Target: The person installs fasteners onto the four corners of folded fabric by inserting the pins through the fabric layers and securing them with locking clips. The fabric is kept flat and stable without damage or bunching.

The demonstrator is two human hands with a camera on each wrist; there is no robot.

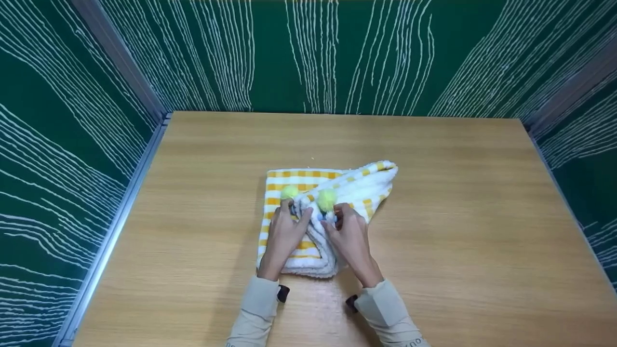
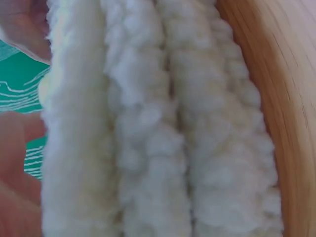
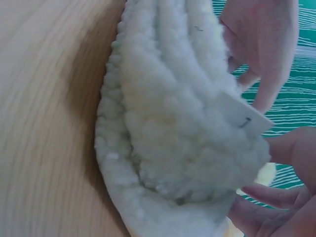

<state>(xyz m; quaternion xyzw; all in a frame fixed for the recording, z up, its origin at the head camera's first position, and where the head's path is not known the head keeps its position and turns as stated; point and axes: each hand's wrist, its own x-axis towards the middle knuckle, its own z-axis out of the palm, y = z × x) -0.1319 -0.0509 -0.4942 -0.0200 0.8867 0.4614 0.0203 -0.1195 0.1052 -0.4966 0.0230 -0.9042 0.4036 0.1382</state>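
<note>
A yellow-and-white checked cloth (image 1: 308, 183) with a fluffy white lining lies partly folded, one corner stretching to the upper right. Two pale yellow-green pom-poms (image 1: 327, 199) show near its middle. My left hand (image 1: 284, 233) pinches the folded fluffy edge between thumb and fingers. Close beside it, my right hand (image 1: 351, 236) pinches the cloth just below the right pom-pom, where a bit of blue shows between the hands. In the right wrist view, a small white tag (image 3: 244, 116) sticks out from the thick lining (image 3: 173, 113). Stacked fluffy folds (image 2: 148, 118) fill the left wrist view.
The cloth lies on a wood-grain table (image 1: 212, 202). Green panels (image 1: 270, 53) with wavy white lines stand behind and at both sides. A metal rail (image 1: 115, 231) runs along the left edge. Dark wrist straps (image 1: 283, 293) show at both cuffs.
</note>
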